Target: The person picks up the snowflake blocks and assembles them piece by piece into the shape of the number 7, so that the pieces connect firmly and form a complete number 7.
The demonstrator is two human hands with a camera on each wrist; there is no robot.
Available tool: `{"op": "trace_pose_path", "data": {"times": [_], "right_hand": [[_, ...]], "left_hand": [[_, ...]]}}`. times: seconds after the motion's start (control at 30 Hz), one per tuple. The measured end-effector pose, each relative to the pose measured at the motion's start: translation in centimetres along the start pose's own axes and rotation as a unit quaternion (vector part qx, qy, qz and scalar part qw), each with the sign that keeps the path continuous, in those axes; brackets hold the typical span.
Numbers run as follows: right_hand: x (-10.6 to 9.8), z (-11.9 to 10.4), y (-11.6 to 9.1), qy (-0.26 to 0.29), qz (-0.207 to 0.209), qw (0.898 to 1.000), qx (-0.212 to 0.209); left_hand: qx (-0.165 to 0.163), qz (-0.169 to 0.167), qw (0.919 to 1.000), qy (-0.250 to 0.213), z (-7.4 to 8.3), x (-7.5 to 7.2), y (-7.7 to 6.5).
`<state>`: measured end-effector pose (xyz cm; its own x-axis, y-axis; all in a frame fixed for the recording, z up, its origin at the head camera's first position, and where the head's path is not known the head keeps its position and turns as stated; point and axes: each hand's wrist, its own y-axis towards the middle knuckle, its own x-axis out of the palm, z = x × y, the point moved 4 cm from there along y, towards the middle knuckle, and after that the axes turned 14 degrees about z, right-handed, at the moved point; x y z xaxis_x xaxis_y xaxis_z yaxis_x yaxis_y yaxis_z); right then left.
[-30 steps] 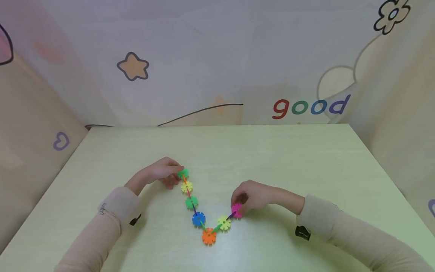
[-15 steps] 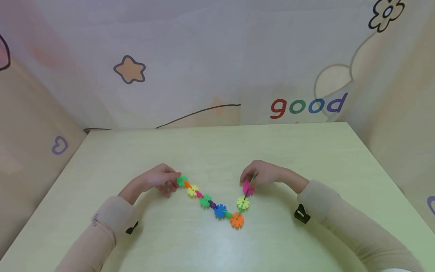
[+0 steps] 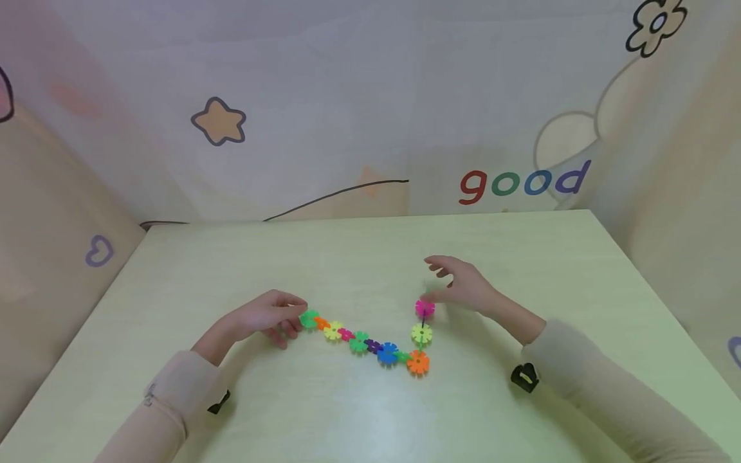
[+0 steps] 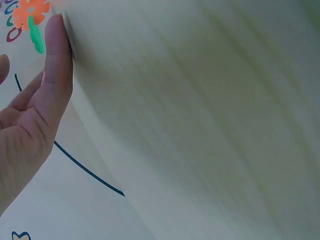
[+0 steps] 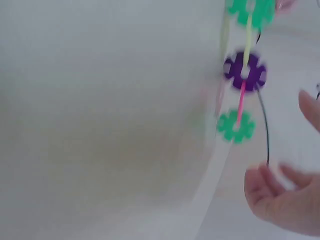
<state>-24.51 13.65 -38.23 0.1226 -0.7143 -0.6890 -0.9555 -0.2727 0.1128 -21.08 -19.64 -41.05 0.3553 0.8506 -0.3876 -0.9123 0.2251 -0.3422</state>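
Observation:
A chain of notched plastic discs, slotted together in several colours, lies on the table in a bent line. Its green disc [image 3: 309,319] forms the left end, beside the thumb of my left hand [image 3: 271,318]. In the left wrist view, that hand's thumb and straight finger stand apart, with the edge-on green disc [image 4: 35,35] and an orange disc [image 4: 30,14] beyond them. The orange disc [image 3: 418,363] marks the bend. From there the chain runs away from me to a pink disc [image 3: 425,308]. My right hand [image 3: 466,281] hovers just behind it, fingers spread, holding nothing.
The pale wooden table [image 3: 324,411] meets a printed cloth backdrop [image 3: 324,116] along its far edge. Cloth sides [image 3: 683,193] rise left and right. Black clips [image 3: 524,378] hang beneath both sleeves.
The right hand has carried its end of the chain rightward and away from me, then let go. The orange bend has slid right and the left stretch has swung flatter. The left hand has loosened.

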Motion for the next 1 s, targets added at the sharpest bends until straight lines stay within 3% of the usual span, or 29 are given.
{"op": "trace_pose_path", "data": {"times": [0.07, 0.17, 0.43, 0.63, 0.8, 1.0], "right_hand": [[0.1, -0.3, -1.4, 0.008, 0.022, 0.999, 0.044], [0.8, -0.6, -3.8, 0.025, 0.022, 0.995, 0.094], [3.7, -1.7, -7.6, -0.011, -0.012, 0.996, 0.084], [5.0, -2.1, -7.9, -0.061, -0.003, 0.997, 0.046], [4.8, -1.5, -7.3, -0.096, 0.003, 0.994, 0.048], [4.0, -0.6, -6.2, -0.092, 0.011, 0.995, 0.040]], "left_hand": [[0.009, 0.004, 1.0000, -0.001, 0.0, -0.1, -0.1], [0.022, 0.009, 0.9997, 0.003, 0.1, -0.3, -0.2], [0.036, 0.006, 0.9992, 0.016, 0.1, -0.4, -0.4], [0.046, -0.005, 0.9985, 0.028, 0.1, -0.1, -0.5], [0.050, -0.025, 0.9979, 0.031, 0.2, 0.5, -0.8], [0.055, -0.044, 0.9970, 0.035, 0.5, 1.1, -1.5]]}}
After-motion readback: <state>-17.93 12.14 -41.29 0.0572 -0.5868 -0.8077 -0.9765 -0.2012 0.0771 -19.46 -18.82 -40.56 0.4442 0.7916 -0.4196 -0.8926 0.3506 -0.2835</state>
